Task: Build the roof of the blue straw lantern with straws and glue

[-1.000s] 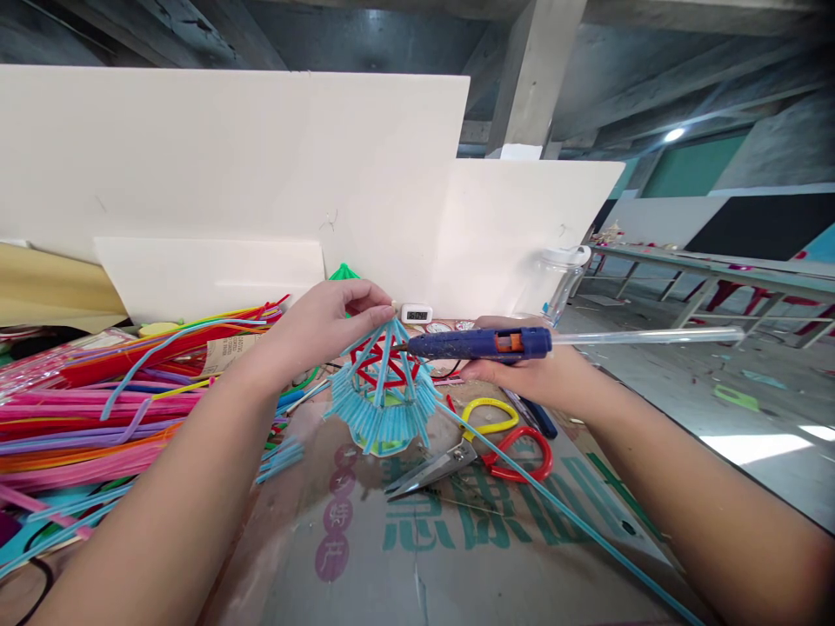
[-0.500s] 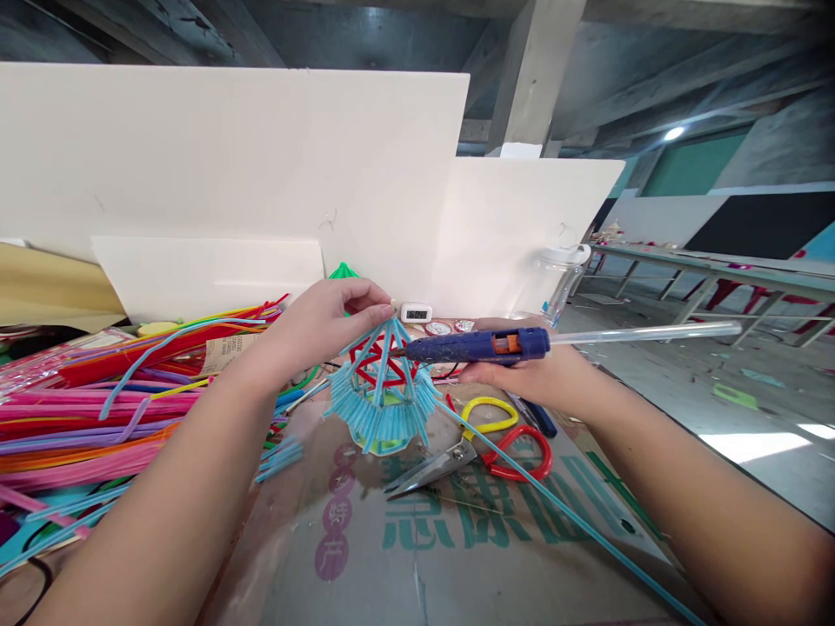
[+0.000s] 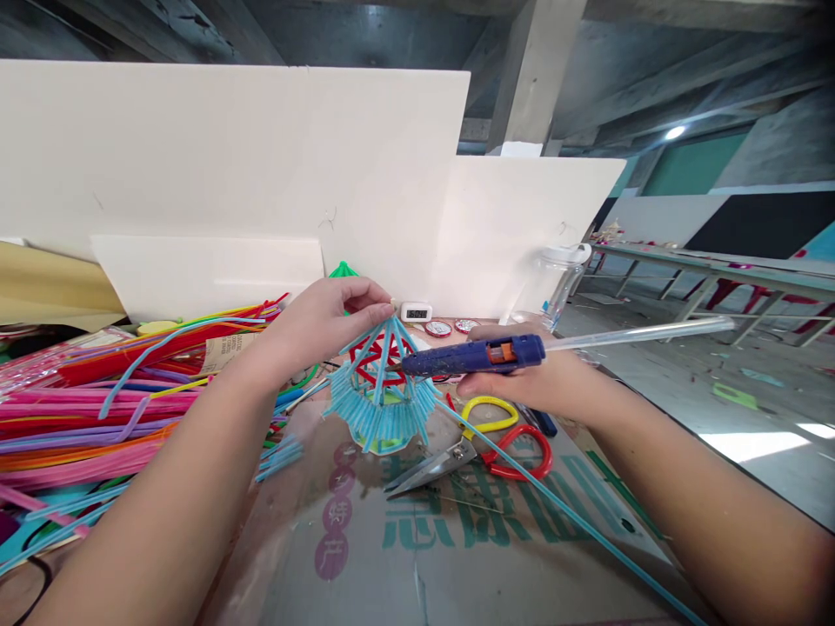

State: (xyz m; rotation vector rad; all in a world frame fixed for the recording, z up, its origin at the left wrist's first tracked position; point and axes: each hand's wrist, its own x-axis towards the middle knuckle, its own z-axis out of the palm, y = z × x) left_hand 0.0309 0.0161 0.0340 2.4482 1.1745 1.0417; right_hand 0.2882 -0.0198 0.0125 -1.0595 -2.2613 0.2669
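A small cone-shaped model [image 3: 382, 391] of light blue straws over a red frame stands on the cardboard sheet [image 3: 417, 539]. My left hand [image 3: 326, 317] pinches its tip from above. My right hand [image 3: 528, 378] grips a blue hot glue gun [image 3: 476, 356], held level, with its nozzle touching the right side of the cone. A clear glue stick [image 3: 645, 332] juts out of the gun's back to the right.
Piles of coloured straws and pipe cleaners [image 3: 97, 400] lie at the left. Scissors [image 3: 470, 448] with yellow and red handles rest right of the cone, and a long blue straw [image 3: 567, 513] runs to the lower right. White boards [image 3: 261, 174] stand behind; a clear jar [image 3: 554, 278] stands beside them.
The glue gun's nozzle has dropped slightly lower on the cone's right side and the gun tilts a little more. My left hand holds the tip as before.
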